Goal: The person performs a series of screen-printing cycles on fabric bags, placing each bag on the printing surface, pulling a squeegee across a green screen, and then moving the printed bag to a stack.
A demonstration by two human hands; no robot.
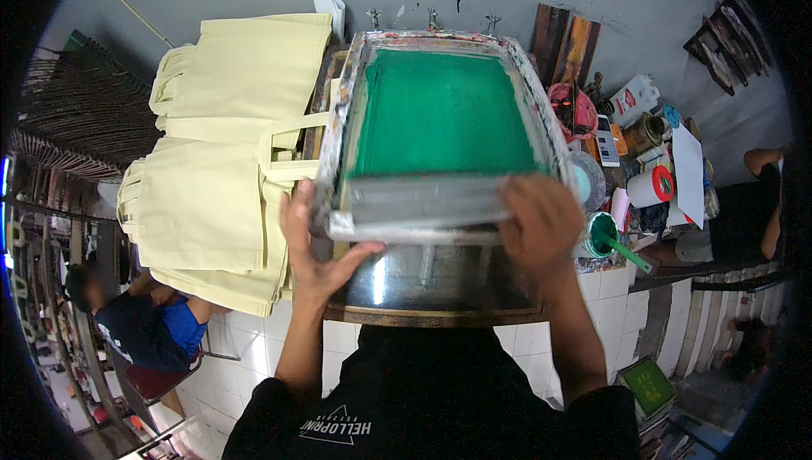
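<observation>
A screen-printing frame [551, 134] with a paint-smeared rim lies on the table in front of me, its mesh [444, 109] coated in green ink. My right hand [541, 219] is closed around the right end of a wide grey squeegee [423, 199], which lies across the near end of the mesh. At the frame's near left corner is my left hand [317, 244], thumb and fingers spread; whether it touches the rim I cannot tell. Pale yellow tote bags [203, 206] lie in stacks on the left. One bag handle [292, 145] reaches to the frame's left edge.
Right of the frame stand an ink tub [599, 236] with a green spatula [630, 254], a red-lidded white tub [650, 187], a pink basket [575, 112] and a white jug [634, 96]. A seated person [144, 325] is at lower left; another person [744, 215] is at right.
</observation>
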